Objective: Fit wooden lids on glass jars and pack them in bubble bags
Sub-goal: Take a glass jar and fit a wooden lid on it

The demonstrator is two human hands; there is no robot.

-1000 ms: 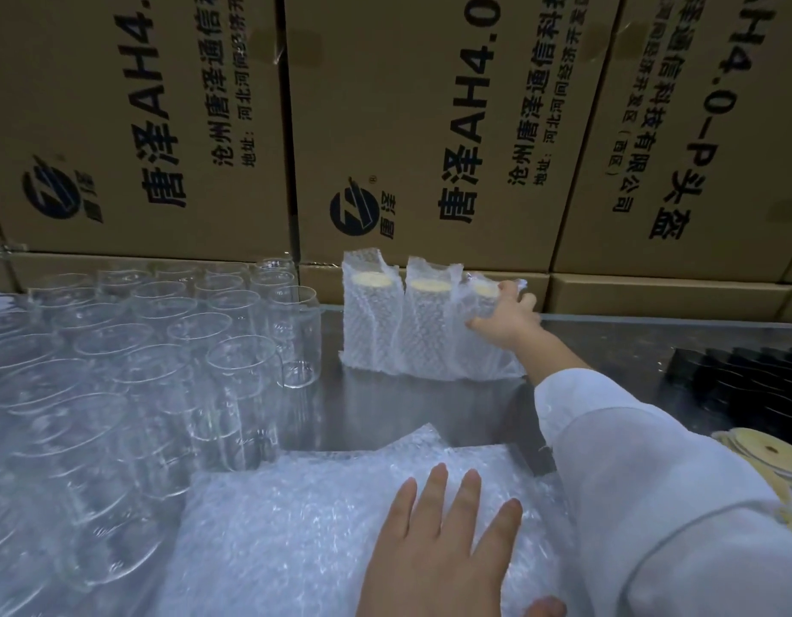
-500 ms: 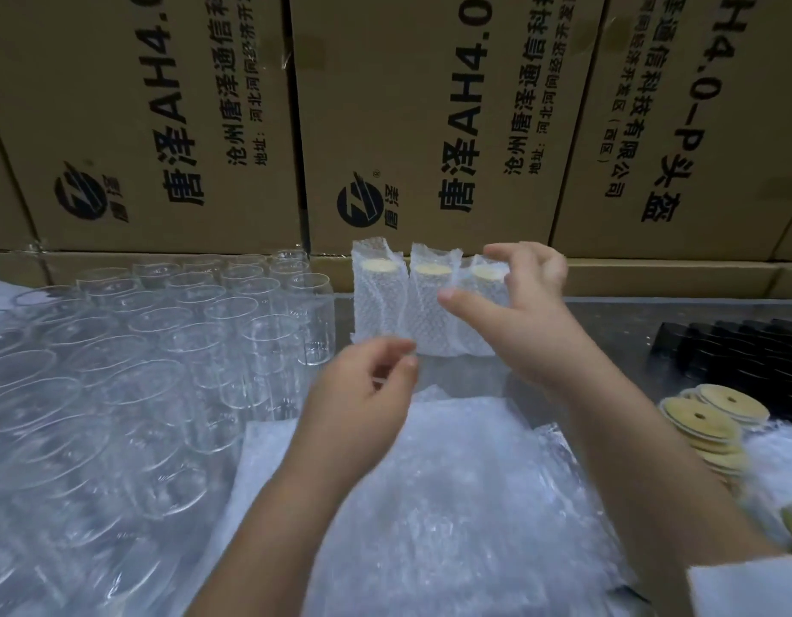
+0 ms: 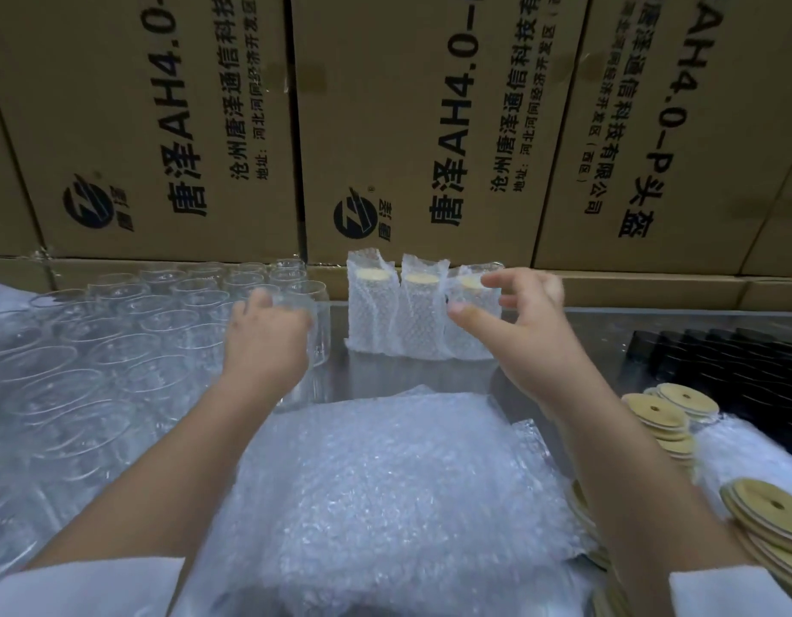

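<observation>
Starting at your far left, a crowd of empty glass jars (image 3: pixel 118 349) stands upright and lidless, packed rim to rim on the steel table (image 3: pixel 585 331). Your left hand (image 3: pixel 269 336) reaches over the right edge of that crowd, back of the hand up, fingers bent down onto the corner jar (image 3: pixel 320 325). Blur and the hand itself hide your fingertips, so you cannot tell whether they clasp the glass or only rest on it.

In the middle, close to you, a thick stack of flat bubble bags (image 3: pixel 385 483) lies between your forearms. Beyond it, three bagged jars (image 3: pixel 418 313) stand upright side by side, touching, each with a pale lid showing at the open bag top. Your right hand (image 3: pixel 523 336) hangs in front of the rightmost one, fingers spread and loosely bent, thumb and forefinger apart, holding nothing. Whether a fingertip brushes the bag is unclear.

Right of that arm, loose wooden lids (image 3: pixel 666 416) lie in overlapping piles, each with a small centre hole, and more sit at the near right corner. Behind them, rows of black round pieces (image 3: pixel 719 362) cover the table's far right. Printed cardboard boxes (image 3: pixel 430 126) wall off the back from side to side.
</observation>
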